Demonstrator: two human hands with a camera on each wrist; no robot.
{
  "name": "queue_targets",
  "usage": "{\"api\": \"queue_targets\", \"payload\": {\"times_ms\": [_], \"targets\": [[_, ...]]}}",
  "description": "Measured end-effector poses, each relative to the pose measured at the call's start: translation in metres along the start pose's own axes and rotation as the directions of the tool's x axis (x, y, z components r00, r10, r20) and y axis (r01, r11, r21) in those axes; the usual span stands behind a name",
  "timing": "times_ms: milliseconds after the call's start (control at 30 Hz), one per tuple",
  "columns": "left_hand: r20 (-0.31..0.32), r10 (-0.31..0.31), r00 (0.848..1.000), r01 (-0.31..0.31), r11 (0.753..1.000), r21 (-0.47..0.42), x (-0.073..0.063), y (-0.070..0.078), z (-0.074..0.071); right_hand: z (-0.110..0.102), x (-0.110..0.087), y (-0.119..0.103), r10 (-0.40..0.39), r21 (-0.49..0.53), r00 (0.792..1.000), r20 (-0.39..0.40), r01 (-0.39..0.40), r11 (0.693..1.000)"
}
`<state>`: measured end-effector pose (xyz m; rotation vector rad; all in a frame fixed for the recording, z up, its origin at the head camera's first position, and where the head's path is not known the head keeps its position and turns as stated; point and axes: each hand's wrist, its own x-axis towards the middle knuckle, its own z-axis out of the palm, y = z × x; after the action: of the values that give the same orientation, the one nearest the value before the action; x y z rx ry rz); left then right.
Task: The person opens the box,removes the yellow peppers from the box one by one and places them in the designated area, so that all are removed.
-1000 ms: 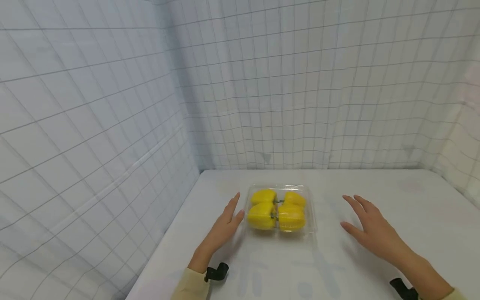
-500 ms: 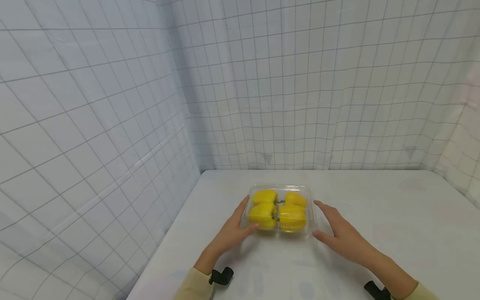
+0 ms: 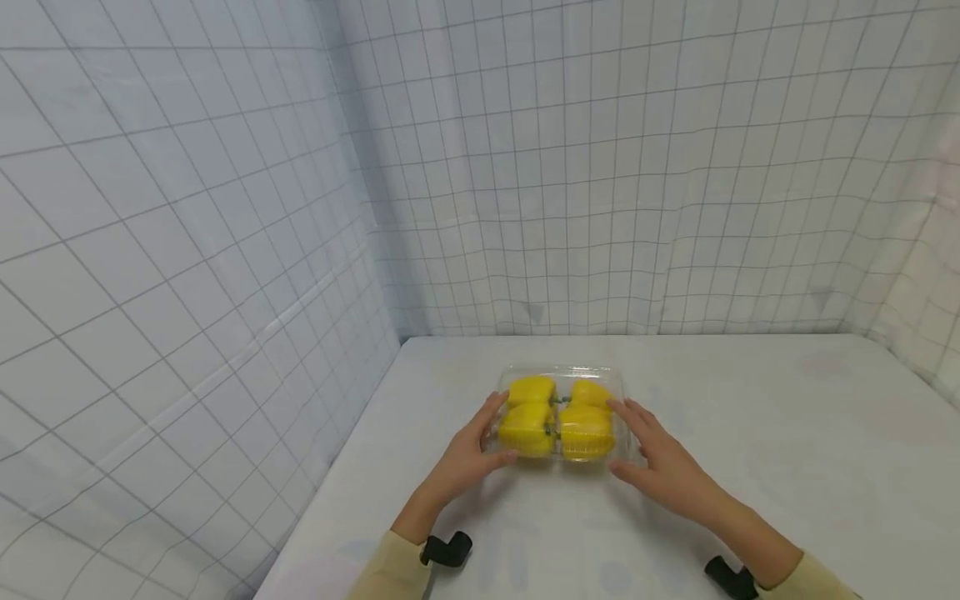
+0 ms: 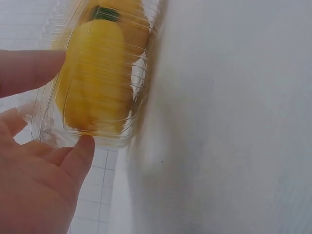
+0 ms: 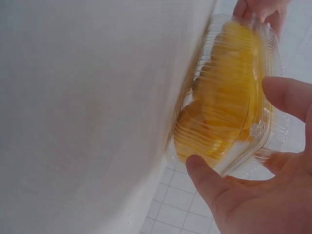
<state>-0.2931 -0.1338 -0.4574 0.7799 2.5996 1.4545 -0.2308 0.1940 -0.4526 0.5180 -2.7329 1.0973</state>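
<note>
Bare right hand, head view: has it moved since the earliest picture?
Yes: against the white tabletop, the right hand has moved left, up to the right edge of the clear, rectangular plastic box.

A white table is spreading out before me, its bare top (image 3: 795, 417) bearing pale bluish smudges (image 3: 615, 577) toward the near side and a tiny dark speck (image 4: 162, 161). Behind it a white backdrop (image 3: 570, 183) is hanging, its thin grey grid lines wavering, while a matching left wall (image 3: 172, 275) is running alongside and a right wall (image 3: 926, 292) is showing a faint pinkish patch (image 3: 948, 171) higher up.
</note>
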Motion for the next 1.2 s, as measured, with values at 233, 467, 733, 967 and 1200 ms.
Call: {"api": "queue_targets", "payload": {"times_ms": [233,467,733,967,1200], "targets": [[0.013,-0.004,1.000,0.006,0.992,-0.128,0.001,-0.002,-0.001,0.000,0.001,-0.003,0.032,0.097,0.999,0.017,-0.034,0.995],[0.060,0.035,0.998,-0.023,0.984,-0.179,0.001,-0.005,-0.004,-0.003,0.000,-0.001,0.072,0.217,0.996,0.055,-0.083,0.973],[0.041,0.022,0.999,-0.016,0.991,-0.134,0.000,0.002,-0.008,-0.006,0.003,0.000,0.033,0.210,0.997,0.073,-0.048,0.976],[0.004,-0.019,1.000,0.019,0.994,-0.110,-0.002,0.001,-0.008,-0.008,0.004,0.000,0.032,0.127,0.996,0.077,-0.042,0.991],[-0.031,-0.025,0.999,0.022,0.997,-0.074,-0.002,0.002,-0.010,-0.015,0.001,-0.001,0.063,0.068,0.995,0.080,-0.069,0.995]]}}
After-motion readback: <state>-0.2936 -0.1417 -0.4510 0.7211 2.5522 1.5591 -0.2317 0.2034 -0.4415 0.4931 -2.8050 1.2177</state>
